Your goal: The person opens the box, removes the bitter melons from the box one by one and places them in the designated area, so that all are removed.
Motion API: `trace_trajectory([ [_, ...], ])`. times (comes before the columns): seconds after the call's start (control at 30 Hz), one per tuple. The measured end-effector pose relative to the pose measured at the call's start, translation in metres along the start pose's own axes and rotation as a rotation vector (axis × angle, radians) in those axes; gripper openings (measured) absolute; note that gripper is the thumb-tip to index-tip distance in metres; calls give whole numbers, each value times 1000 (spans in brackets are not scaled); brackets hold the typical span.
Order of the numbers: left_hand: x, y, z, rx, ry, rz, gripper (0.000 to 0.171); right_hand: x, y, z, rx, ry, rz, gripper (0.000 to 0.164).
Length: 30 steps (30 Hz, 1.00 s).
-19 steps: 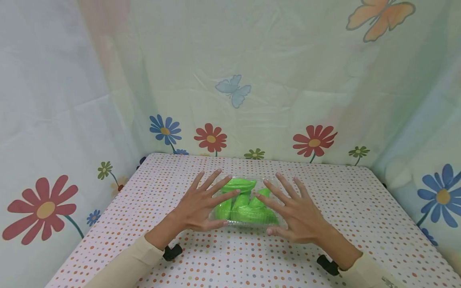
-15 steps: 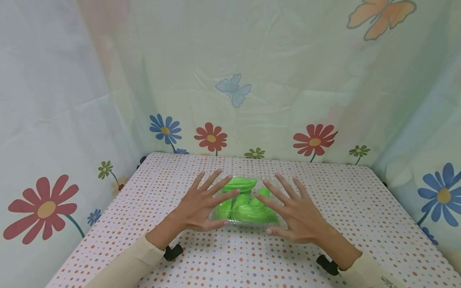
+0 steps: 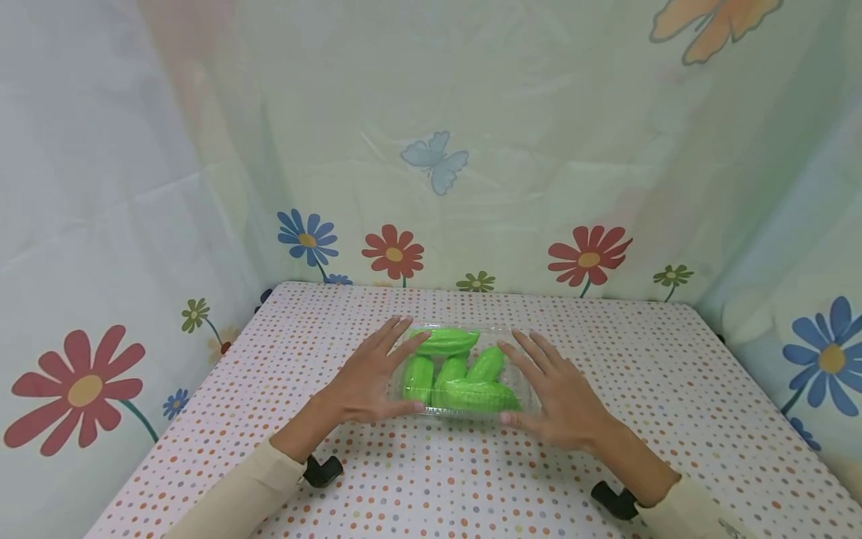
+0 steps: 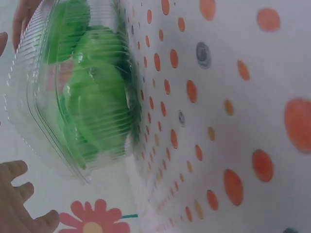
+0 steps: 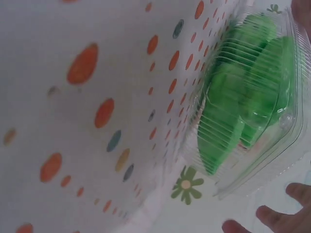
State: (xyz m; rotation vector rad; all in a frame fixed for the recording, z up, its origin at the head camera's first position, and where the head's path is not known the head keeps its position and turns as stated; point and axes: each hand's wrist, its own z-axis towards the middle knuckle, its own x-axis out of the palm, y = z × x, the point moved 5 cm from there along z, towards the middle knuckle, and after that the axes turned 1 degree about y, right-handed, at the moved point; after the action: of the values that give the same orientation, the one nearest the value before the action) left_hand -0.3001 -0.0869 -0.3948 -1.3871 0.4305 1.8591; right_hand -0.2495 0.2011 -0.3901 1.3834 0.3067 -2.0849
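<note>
A clear plastic clamshell box [image 3: 461, 413] sits on the dotted tabletop, its lid down. Inside lie several bright green, glossy, elongated pieces [image 3: 474, 395] with pointed ends, like toy vegetables. At the box's left end is my left hand [image 3: 367, 382], fingers spread and lightly bent, thumb toward the near edge. My right hand [image 3: 566, 400] mirrors it at the right end. In the left wrist view a gap shows between the left fingers [image 4: 17, 191] and the box [image 4: 29, 111]. The right wrist view shows the right fingers [image 5: 272, 216] likewise apart from the box wall.
The table is covered in a white cloth [image 3: 417, 486] with coloured dots. Fabric walls [image 3: 498, 180] printed with flowers and butterflies enclose it at the back and both sides. A black wrist mount [image 3: 323, 471] shows under the left wrist, another [image 3: 614, 500] under the right.
Both hands have moved from spread over the box to its two ends, fingers drawn closer together and more bent. More of the green pieces shows between them.
</note>
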Motion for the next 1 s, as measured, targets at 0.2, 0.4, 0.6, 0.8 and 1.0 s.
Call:
trace_trajectory([
  [0.2,11,18,-4,-180,39,-226,120,9,-12,-2,122,27,364,102],
  [0.4,20,25,-9,-267,33,-572,125,15,-16,-1,150,10,583,99],
  [0.6,27,32,-9,-274,7,-849,121,18,-21,-3,232,22,685,101],
  [0.8,33,36,-11,-325,13,-981,114,24,-28,-6,358,83,791,100],
  [1.0,41,40,-15,-387,51,-1038,104,33,-33,-9,479,172,951,101],
])
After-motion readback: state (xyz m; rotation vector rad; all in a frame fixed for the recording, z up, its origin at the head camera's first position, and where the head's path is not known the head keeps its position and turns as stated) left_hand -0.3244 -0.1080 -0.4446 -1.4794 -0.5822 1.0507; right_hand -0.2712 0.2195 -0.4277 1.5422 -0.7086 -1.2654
